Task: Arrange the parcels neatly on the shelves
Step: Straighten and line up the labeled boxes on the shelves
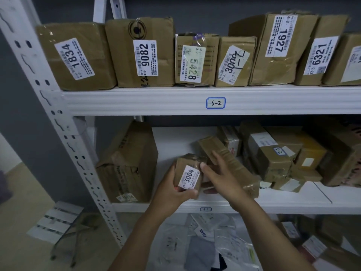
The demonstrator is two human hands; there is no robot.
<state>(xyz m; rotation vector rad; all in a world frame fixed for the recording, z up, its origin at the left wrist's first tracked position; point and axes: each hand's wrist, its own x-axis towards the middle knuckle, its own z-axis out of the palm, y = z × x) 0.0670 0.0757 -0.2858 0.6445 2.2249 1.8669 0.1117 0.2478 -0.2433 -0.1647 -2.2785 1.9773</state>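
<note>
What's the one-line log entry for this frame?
phase: arranging | left hand: holds parcel 3004 at lower shelf front | right hand: on long taped parcel, grip unclear | upper shelf 6-2: boxes in row
</note>
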